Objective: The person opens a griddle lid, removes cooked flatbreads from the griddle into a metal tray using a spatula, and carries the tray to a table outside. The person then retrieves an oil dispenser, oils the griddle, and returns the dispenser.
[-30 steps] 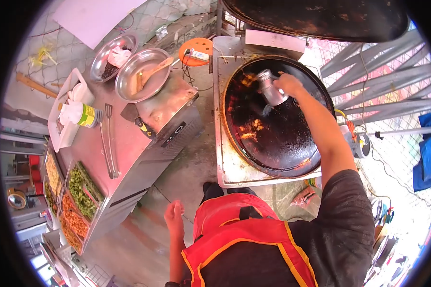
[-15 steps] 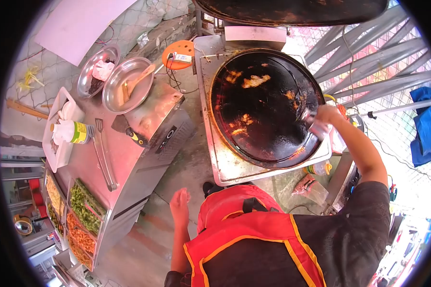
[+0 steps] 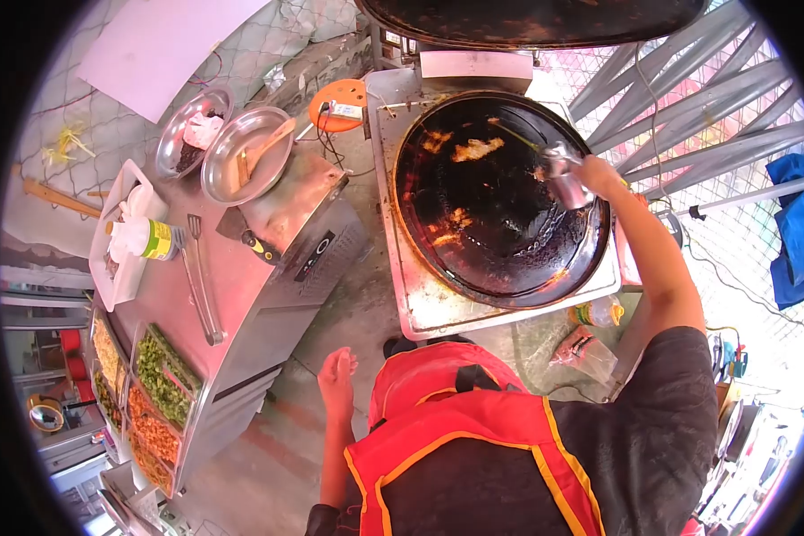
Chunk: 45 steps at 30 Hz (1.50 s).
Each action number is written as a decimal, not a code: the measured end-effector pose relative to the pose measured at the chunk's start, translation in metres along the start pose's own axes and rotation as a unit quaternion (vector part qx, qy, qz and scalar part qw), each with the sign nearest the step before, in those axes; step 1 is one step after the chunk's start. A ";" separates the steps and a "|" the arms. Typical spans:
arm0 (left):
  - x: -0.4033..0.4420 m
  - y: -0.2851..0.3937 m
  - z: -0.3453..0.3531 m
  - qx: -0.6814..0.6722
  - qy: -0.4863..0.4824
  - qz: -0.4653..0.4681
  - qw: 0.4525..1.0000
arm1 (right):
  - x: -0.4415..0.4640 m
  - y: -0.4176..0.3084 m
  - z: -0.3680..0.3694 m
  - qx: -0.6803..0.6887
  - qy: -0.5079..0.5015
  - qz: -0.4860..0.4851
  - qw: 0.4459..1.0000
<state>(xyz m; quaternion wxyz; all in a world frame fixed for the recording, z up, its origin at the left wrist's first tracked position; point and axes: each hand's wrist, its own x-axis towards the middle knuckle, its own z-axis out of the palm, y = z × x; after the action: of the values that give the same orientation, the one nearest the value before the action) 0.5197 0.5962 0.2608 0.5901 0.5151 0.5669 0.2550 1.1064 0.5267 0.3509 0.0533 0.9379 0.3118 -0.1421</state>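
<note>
My right hand (image 3: 601, 179) grips a shiny metal oil can (image 3: 565, 183) over the right side of a big round black griddle (image 3: 482, 205). The can's thin spout points up and left across the pan. Glossy wet streaks lie on the griddle's lower right, and browned scraps of food (image 3: 478, 149) stick to its left and upper parts. Down by my left side, off the worktop, my left hand (image 3: 338, 368) hangs with its fingers curled in and nothing visible in them.
Left stands a metal counter (image 3: 241, 308) with a scraper (image 3: 257, 246), tongs (image 3: 201, 286), steel bowls (image 3: 257, 189), a white tub (image 3: 116, 268) and trays of chopped vegetables (image 3: 161, 380). The griddle's raised lid (image 3: 536, 20) is at the top. An oil bottle (image 3: 598, 313) sits lower right.
My right hand has moved up and slightly left with the oil can, whose spout now shows. More glossy streaks show on the griddle. The left hand has hardly moved.
</note>
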 end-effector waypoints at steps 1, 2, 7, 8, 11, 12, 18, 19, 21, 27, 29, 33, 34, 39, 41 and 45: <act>-0.001 -0.001 -0.001 -0.002 0.004 0.002 1.000 | -0.018 -0.002 -0.016 -0.004 -0.016 0.053 0.998; -0.002 -0.002 -0.002 -0.004 0.007 0.004 1.000 | -0.024 0.010 -0.013 -0.030 0.015 0.057 0.998; -0.003 -0.007 -0.004 -0.007 0.010 0.001 1.000 | -0.065 0.020 0.010 -0.176 -0.139 -0.039 0.974; -0.005 -0.007 -0.002 -0.008 0.008 -0.001 1.000 | -0.073 0.017 0.016 -0.191 -0.173 -0.086 0.962; -0.005 -0.003 0.002 0.000 0.000 -0.002 1.000 | -0.072 0.011 0.059 -0.107 -0.177 -0.249 0.946; -0.005 -0.001 0.005 0.001 -0.004 0.000 1.000 | -0.071 0.003 0.065 -0.074 -0.163 -0.287 0.941; -0.011 0.013 0.022 0.014 -0.013 0.015 1.000 | -0.048 -0.018 0.036 0.229 -0.113 -0.058 0.965; -0.011 0.015 0.023 0.014 -0.012 0.017 1.000 | -0.031 -0.003 0.040 0.213 -0.064 -0.073 0.972; -0.011 0.018 0.027 0.015 -0.014 0.019 1.000 | -0.035 0.007 0.025 0.281 0.000 0.017 0.959; 0.002 0.032 0.043 0.016 -0.060 0.022 0.998 | -0.085 0.044 0.036 0.506 0.212 0.061 0.834; 0.016 0.039 0.054 0.027 -0.094 0.021 0.995 | -0.102 0.046 0.052 0.588 0.274 0.040 0.760; 0.048 0.049 0.073 0.050 -0.200 0.061 0.977 | -0.118 0.017 0.085 0.620 0.261 0.102 0.733; 0.060 0.055 0.080 0.059 -0.229 0.072 0.969 | -0.119 0.006 0.093 0.620 0.246 0.143 0.732; 0.094 0.090 0.119 0.108 -0.367 0.098 0.919 | -0.148 -0.029 0.124 0.736 0.250 0.174 0.605; 0.098 0.091 0.136 0.139 -0.424 0.107 0.889 | -0.183 -0.030 0.115 0.806 0.288 0.147 0.496; 0.084 0.083 0.185 0.191 -0.537 0.100 0.815 | -0.298 -0.005 0.084 0.674 0.461 0.210 0.538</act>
<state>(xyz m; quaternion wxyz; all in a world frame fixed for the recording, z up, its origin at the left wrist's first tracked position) 0.7349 0.6401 0.2688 0.6617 0.7267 0.1423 -0.1180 0.8558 0.3453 0.3604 -0.7170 0.6716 -0.1006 0.1573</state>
